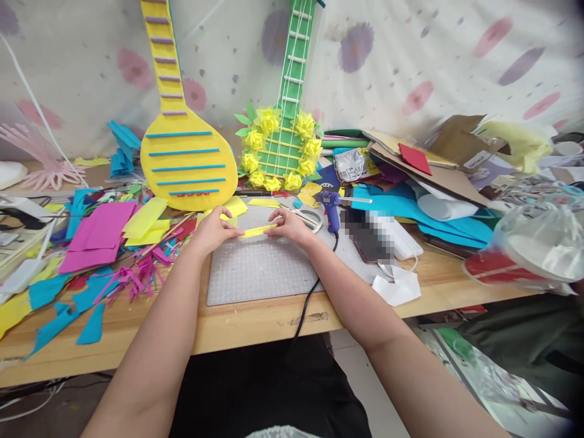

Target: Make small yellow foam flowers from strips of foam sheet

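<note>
A narrow strip of yellow paper (255, 232) is stretched level between my two hands, just over the grey cutting mat (260, 274). My left hand (216, 229) pinches its left end between thumb and fingers. The right end is pinched the same way by my right hand (288, 226). Right behind my right hand lie scissors (314, 219), partly hidden by it. A purple glue gun (331, 210) with a clear glue stick rests to their right. More yellow paper pieces (264, 202) lie behind the strip.
Behind the mat lean a yellow paper instrument (189, 158) and a green one (292, 91) ringed with yellow flowers. Magenta paper (98, 234) and scraps cover the left side. A phone (371, 237), blue sheets (410, 210) and a plastic-covered bucket (515, 255) stand right. The glue gun's cord (310, 295) crosses the mat.
</note>
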`<state>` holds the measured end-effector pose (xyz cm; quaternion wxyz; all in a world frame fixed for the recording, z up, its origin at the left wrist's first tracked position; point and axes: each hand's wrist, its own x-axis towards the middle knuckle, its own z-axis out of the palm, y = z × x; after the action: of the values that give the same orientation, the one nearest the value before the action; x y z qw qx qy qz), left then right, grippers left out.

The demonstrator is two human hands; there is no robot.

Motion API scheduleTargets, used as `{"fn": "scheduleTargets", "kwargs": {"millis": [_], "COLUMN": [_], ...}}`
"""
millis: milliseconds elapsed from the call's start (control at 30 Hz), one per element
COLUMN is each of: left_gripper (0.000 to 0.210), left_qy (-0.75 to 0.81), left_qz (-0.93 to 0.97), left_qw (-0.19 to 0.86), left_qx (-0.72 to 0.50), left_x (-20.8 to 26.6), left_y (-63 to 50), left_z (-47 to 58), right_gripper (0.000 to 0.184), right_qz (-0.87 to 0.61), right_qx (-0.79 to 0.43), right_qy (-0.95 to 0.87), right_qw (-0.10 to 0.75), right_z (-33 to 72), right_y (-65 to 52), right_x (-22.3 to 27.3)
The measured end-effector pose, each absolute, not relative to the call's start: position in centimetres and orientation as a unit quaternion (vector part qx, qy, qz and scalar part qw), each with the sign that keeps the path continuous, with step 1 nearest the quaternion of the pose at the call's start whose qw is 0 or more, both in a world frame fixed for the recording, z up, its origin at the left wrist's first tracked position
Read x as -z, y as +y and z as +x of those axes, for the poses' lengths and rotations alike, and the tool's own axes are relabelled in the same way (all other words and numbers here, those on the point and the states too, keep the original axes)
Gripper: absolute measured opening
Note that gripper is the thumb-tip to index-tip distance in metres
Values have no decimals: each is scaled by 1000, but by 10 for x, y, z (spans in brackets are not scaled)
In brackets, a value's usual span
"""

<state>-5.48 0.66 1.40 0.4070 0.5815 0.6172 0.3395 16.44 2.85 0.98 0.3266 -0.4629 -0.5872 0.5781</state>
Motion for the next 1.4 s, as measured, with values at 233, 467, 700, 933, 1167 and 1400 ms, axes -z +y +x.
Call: {"fn": "scheduleTargets", "kwargs": {"millis": [233,467,700,933,1167,1400], "left_gripper": [38,42,48,54,69,61], "left_qy": [695,589,581,543,556,553], "left_qz": [605,671,591,495,476,482], "left_qw": [188,284,432,571,571,583], "left_qx": [-341,-349,-356,-366,-372,-349], "left_x": [-24,-4,-3,-13,-13,-14], "left_y": [1,6,8,-2,-3,-2], "left_z": [-43,-5,-17,-17,-8,-15], "right_gripper": [28,28,28,29,27,23], "right_qz": [-483,-476,-463,-436,-435,-458], "right_qx": [-568,-560,-573,-603,-519,-568], "right_qy": [-571,-577,-577,-570,-635,-584], "right_qw": [344,356,352,348,372,356], "right_z": [171,172,170,176,160,162], "right_y": [33,32,31,33,27,35], "right_x": [-9,-5,-5,-1,-3,-1]}}
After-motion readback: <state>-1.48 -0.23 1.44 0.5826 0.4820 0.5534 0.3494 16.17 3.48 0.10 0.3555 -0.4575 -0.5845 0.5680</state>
